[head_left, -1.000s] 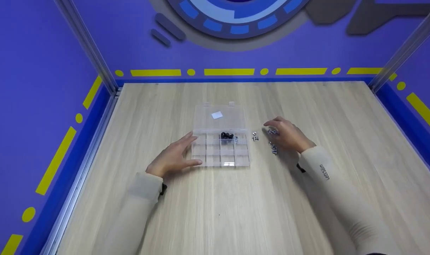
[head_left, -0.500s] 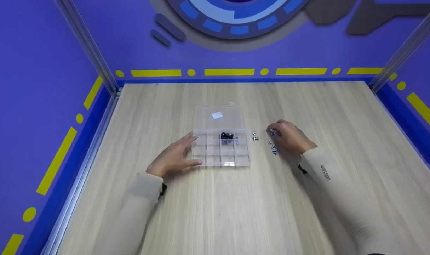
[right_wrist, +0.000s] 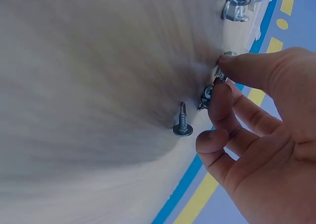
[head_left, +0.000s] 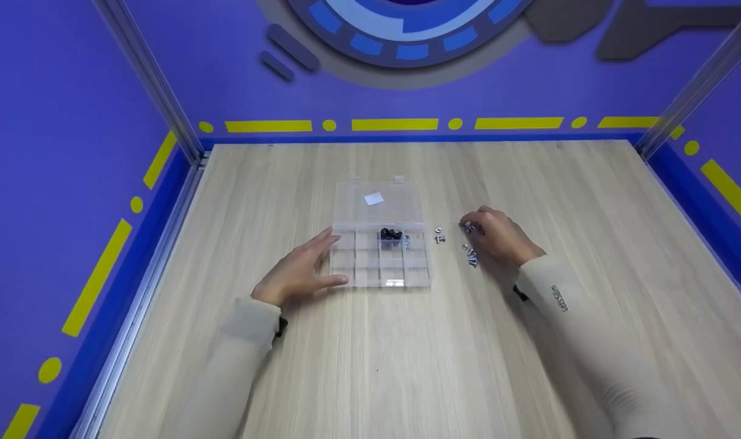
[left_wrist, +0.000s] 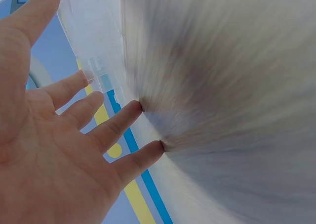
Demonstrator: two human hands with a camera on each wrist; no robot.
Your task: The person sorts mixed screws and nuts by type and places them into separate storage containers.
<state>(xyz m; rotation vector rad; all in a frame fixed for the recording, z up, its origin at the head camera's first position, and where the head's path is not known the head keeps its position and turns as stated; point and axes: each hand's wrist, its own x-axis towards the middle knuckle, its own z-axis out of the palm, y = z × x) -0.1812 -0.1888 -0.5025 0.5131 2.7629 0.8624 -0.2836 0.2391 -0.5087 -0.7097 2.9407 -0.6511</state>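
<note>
A clear plastic compartment box [head_left: 368,277] lies on the table with its lid folded back. Black pieces [head_left: 391,234] fill part of one back compartment, and small silver pieces [head_left: 407,241] sit in the compartment to its right. My left hand [head_left: 298,268] rests against the box's left side, fingers spread and fairly straight. To the right of the box, my right hand [head_left: 498,236] pinches a small silver screw [right_wrist: 220,74] between thumb and fingertip, low over the table. Another silver screw [right_wrist: 206,96] is beside those fingertips. A screw with a wide flat head [right_wrist: 183,124] lies nearby.
Between box and right hand lie a few silver screws [head_left: 440,239]. A small pile of silver screws [head_left: 472,257] is just nearer than the right hand. A white label [head_left: 374,199] is on the lid. Blue panels [head_left: 394,97] enclose the table's back and sides.
My right hand has drawn slightly nearer and to the right, and its thumb and finger have closed together at the screws. The left hand and box have stayed put.
</note>
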